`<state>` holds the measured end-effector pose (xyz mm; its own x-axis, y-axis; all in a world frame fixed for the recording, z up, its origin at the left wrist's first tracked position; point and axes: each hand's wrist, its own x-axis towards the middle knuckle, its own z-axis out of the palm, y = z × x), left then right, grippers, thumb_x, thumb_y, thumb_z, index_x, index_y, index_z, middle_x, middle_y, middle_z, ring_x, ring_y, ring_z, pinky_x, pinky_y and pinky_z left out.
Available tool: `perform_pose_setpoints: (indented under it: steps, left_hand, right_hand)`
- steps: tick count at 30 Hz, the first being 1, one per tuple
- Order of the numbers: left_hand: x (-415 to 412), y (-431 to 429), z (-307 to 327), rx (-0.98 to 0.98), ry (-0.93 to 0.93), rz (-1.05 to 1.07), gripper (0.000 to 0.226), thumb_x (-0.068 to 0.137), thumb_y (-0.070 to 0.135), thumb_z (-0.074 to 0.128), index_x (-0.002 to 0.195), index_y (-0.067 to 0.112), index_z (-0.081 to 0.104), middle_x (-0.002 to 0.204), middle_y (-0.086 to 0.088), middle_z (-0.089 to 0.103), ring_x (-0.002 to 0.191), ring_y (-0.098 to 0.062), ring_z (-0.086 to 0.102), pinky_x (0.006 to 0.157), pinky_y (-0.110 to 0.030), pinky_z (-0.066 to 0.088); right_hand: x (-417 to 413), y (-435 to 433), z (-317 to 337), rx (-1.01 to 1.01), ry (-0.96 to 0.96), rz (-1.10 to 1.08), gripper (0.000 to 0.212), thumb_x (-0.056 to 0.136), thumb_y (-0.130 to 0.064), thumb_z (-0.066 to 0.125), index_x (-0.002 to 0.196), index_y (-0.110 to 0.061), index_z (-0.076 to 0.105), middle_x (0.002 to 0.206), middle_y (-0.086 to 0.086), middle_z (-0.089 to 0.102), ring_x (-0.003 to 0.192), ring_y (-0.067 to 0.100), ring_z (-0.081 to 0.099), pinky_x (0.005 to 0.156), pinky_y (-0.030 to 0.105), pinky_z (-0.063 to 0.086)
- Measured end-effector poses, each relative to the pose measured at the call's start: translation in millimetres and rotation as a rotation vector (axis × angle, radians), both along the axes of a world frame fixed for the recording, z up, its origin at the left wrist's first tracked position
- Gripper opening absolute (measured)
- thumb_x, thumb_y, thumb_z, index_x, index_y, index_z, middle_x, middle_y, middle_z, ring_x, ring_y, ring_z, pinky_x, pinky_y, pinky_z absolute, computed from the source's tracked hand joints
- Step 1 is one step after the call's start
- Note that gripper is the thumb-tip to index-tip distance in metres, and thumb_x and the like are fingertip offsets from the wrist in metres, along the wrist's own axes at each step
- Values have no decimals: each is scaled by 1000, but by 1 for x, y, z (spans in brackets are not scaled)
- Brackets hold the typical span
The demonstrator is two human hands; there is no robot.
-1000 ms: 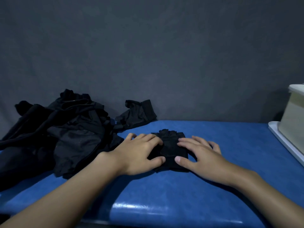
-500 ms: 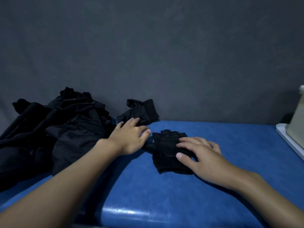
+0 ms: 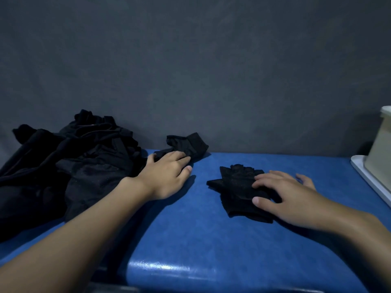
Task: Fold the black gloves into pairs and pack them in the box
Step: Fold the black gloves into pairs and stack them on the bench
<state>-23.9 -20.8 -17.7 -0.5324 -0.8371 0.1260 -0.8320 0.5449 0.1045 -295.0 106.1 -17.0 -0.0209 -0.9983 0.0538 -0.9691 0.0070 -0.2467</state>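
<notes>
Status: early stage, by my estimate.
The unsorted black pile (image 3: 74, 166) lies far left; the box (image 3: 380, 149) stands far right, contents hidden. My right hand (image 3: 283, 193) presses flat on a folded glove (image 3: 237, 187); my left hand (image 3: 167, 174) rests straight fingers on a loose glove (image 3: 186, 144).

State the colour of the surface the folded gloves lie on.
Blue: the table surface shows plainly in the head view.

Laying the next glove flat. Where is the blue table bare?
Bare: the strip between left hand and folded gloves, the near table edge, and between right hand and tray. Crowded: the left, under the black pile.
</notes>
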Motion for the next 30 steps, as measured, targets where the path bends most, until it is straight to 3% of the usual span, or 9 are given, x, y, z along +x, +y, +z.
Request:
perform_pose_setpoints:
  steps: [6,9,12,17,21,25,30]
  left_hand:
    - [5,17,11,-39,126,-155,45,99,49,25,121,35,63,121,19,47,121,0,40,114,-48,19]
    - [8,21,11,10,80,-174,42,98,51,30,111,35,68,131,16,48,127,-1,38,114,-47,19]
    - [10,24,10,30,9,-158,34,102,41,39,118,32,68,144,12,45,137,-4,33,114,-43,18]
    - [11,31,17,-50,57,-160,36,102,39,40,128,29,61,137,16,45,123,-3,45,109,-35,24]
    - [8,41,26,-123,106,-217,37,100,40,39,126,29,62,131,17,48,113,-2,50,105,-31,27]
    - [6,54,35,-209,168,-314,42,93,41,39,125,29,63,126,17,53,112,-3,53,106,-32,28]
    - [11,60,42,-246,301,-385,37,88,28,53,124,30,60,118,18,58,109,-2,56,102,-38,39]
  right_hand:
    - [0,2,4,-114,-45,-8,33,90,-55,54,121,-43,55,124,-32,41,135,-1,29,117,44,8]
    - [9,3,3,-162,-56,29,32,90,-53,54,120,-41,56,125,-30,44,132,-2,31,117,43,9]
    - [15,3,1,-181,-55,67,32,92,-52,53,121,-40,56,128,-30,42,132,-4,30,116,40,8]
    - [27,1,3,-291,-86,130,32,93,-47,53,123,-36,58,134,-26,41,135,-3,27,115,36,11]
    - [43,-3,5,-337,-91,222,33,94,-43,54,127,-39,55,152,-20,28,143,-1,12,116,34,8]
    - [64,-8,9,-387,-111,327,41,90,-42,51,131,-38,55,157,-22,21,146,0,3,117,35,8]
    - [81,-12,12,-471,-164,349,41,90,-34,48,130,-28,59,149,-20,38,139,-9,18,117,39,16]
